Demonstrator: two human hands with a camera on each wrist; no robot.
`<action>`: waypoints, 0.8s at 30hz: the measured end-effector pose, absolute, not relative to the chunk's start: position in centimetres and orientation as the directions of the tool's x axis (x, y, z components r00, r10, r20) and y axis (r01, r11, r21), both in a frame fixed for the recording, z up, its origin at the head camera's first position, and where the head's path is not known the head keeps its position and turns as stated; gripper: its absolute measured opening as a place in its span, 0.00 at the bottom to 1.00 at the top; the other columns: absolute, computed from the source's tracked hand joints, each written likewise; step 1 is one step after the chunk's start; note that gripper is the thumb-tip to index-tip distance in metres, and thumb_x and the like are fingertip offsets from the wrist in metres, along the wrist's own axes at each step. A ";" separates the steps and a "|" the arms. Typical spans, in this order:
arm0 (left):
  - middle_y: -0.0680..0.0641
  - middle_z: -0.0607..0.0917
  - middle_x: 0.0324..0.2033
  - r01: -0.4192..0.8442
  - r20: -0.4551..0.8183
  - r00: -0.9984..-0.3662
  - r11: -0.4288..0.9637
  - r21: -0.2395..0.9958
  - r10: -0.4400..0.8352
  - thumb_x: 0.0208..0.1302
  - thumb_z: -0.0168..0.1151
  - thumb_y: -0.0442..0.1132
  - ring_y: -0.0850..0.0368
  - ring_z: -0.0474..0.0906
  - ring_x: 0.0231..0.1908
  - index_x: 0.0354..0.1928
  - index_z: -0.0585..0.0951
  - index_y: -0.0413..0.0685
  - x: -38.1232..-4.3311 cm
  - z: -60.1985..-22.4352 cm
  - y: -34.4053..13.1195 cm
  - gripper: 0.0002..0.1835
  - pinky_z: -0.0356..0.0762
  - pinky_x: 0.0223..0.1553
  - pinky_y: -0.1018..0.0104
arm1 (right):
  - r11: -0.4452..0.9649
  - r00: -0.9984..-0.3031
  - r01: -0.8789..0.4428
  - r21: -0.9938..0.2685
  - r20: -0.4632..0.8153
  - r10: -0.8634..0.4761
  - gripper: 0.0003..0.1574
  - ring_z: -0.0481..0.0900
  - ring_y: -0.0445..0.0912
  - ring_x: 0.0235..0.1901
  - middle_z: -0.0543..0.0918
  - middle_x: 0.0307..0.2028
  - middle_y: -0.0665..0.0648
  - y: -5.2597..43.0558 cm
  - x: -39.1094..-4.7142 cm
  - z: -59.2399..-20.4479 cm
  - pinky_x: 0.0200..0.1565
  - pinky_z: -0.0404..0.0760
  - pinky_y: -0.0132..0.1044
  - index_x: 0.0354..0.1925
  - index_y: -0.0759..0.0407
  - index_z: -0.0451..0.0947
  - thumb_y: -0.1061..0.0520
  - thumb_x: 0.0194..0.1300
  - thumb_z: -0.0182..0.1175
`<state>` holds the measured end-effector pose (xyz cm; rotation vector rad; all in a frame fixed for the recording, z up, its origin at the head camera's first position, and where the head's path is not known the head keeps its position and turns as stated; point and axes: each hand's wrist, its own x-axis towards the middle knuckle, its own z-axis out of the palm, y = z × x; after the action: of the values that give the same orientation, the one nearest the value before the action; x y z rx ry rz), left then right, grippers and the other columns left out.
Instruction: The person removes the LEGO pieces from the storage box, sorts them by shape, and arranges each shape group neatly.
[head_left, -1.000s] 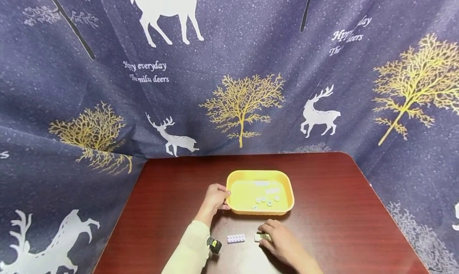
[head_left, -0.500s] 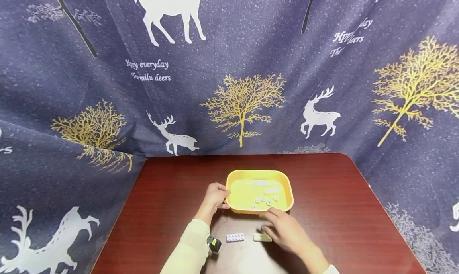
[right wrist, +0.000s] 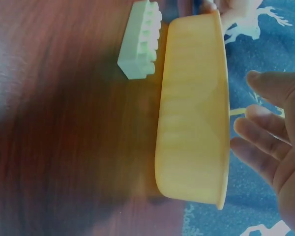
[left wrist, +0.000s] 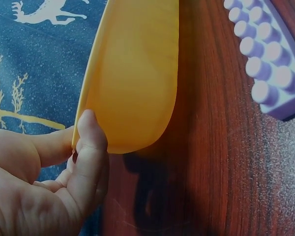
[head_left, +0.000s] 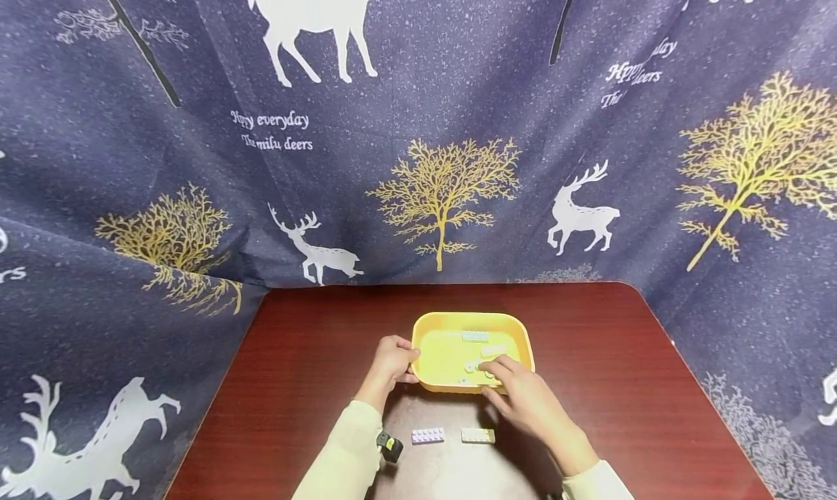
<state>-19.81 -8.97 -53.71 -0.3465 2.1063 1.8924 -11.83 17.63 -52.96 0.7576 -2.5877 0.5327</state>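
Observation:
My left hand (head_left: 394,360) pinches the left rim of a yellow plastic bin (head_left: 431,351); the left wrist view has the thumb and fingers on either side of that rim. Over the bin's near right edge, my right hand (head_left: 528,402) reaches in with extended fingertips above small round wheel-like pieces (head_left: 469,367), some of them covered by it. Nothing shows between its fingers in the right wrist view. Also inside lie a pale blue building brick (head_left: 474,336) and a whitish one (head_left: 493,351). On the table in front are a purple building brick (head_left: 428,435) and a pale green one (right wrist: 138,44).
The dark red wooden table (head_left: 314,340) reaches back to a blue cloth (head_left: 392,86) printed with deer and trees. A black strap device (head_left: 390,446) sits at the left wrist.
My right hand has moved away from the pale green brick, up and forward over the bin. That brick now lies uncovered on the table. The left hand has stayed on the rim.

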 end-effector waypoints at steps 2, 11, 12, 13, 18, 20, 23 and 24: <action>0.29 0.80 0.38 -0.368 -0.371 -0.929 0.105 0.924 0.009 0.68 0.62 0.26 0.55 0.75 0.20 0.47 0.73 0.29 -19.9 -53.7 -9.0 0.11 0.91 0.23 0.62 | 0.782 -0.780 -0.569 -0.254 0.467 -0.416 0.25 0.85 0.42 0.45 0.84 0.46 0.45 17.6 -12.2 -53.1 0.44 0.91 0.42 0.53 0.49 0.82 0.53 0.58 0.76; 0.39 0.77 0.30 -0.366 -0.370 -0.929 0.101 0.925 0.014 0.68 0.62 0.26 0.55 0.75 0.20 0.47 0.73 0.29 -19.9 -54.2 -8.9 0.10 0.90 0.21 0.64 | 0.808 -0.828 -0.518 -0.280 0.400 -0.392 0.25 0.85 0.46 0.45 0.83 0.46 0.49 17.8 -13.7 -53.2 0.47 0.90 0.46 0.55 0.53 0.82 0.52 0.60 0.74; 0.40 0.77 0.30 -0.366 -0.369 -0.929 0.101 0.925 0.014 0.68 0.62 0.26 0.55 0.75 0.20 0.47 0.73 0.29 -19.9 -54.2 -8.9 0.10 0.90 0.21 0.64 | 0.812 -0.833 -0.512 -0.280 0.394 -0.389 0.25 0.85 0.46 0.45 0.83 0.46 0.49 17.8 -13.9 -53.2 0.47 0.90 0.46 0.55 0.53 0.82 0.52 0.60 0.75; 0.40 0.77 0.30 -0.364 -0.367 -0.930 0.102 0.926 0.014 0.68 0.62 0.26 0.55 0.75 0.20 0.47 0.73 0.29 -19.8 -54.3 -8.9 0.10 0.90 0.21 0.64 | 0.813 -0.835 -0.509 -0.283 0.392 -0.386 0.25 0.85 0.46 0.45 0.83 0.46 0.49 17.9 -14.1 -53.2 0.46 0.90 0.47 0.55 0.53 0.82 0.52 0.60 0.75; 0.40 0.77 0.31 -0.363 -0.366 -0.930 0.101 0.926 0.012 0.68 0.62 0.26 0.54 0.76 0.20 0.47 0.73 0.29 -19.8 -54.3 -9.0 0.10 0.91 0.21 0.63 | 0.818 -0.838 -0.501 -0.283 0.397 -0.376 0.25 0.84 0.47 0.43 0.83 0.46 0.50 18.3 -15.4 -53.4 0.46 0.90 0.47 0.53 0.53 0.83 0.51 0.59 0.76; 0.39 0.77 0.32 -0.363 -0.366 -0.931 0.103 0.926 0.009 0.67 0.62 0.26 0.54 0.76 0.20 0.47 0.73 0.29 -19.8 -54.2 -9.0 0.11 0.91 0.22 0.63 | 0.822 -0.840 -0.497 -0.277 0.393 -0.375 0.24 0.85 0.48 0.44 0.83 0.46 0.51 18.4 -15.9 -53.6 0.47 0.90 0.48 0.53 0.53 0.83 0.51 0.59 0.76; 0.37 0.78 0.33 -0.361 -0.363 -0.932 0.106 0.927 0.005 0.67 0.62 0.26 0.54 0.77 0.20 0.47 0.73 0.29 -19.8 -54.2 -9.0 0.10 0.91 0.22 0.63 | 0.828 -0.851 -0.484 -0.284 0.372 -0.371 0.23 0.85 0.49 0.45 0.83 0.46 0.51 18.5 -16.6 -53.8 0.48 0.89 0.49 0.53 0.52 0.83 0.51 0.60 0.75; 0.35 0.79 0.33 -0.362 -0.365 -0.931 0.107 0.926 0.004 0.67 0.62 0.25 0.54 0.77 0.20 0.47 0.73 0.29 -19.8 -54.1 -9.0 0.10 0.91 0.22 0.63 | 0.830 -0.856 -0.478 -0.286 0.362 -0.369 0.23 0.85 0.50 0.45 0.83 0.46 0.52 18.6 -16.8 -53.8 0.49 0.89 0.49 0.53 0.53 0.83 0.51 0.60 0.75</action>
<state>-19.78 -8.97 -54.14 -0.3542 2.1120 1.8984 -16.78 18.56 -53.83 0.6444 -2.7193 0.5352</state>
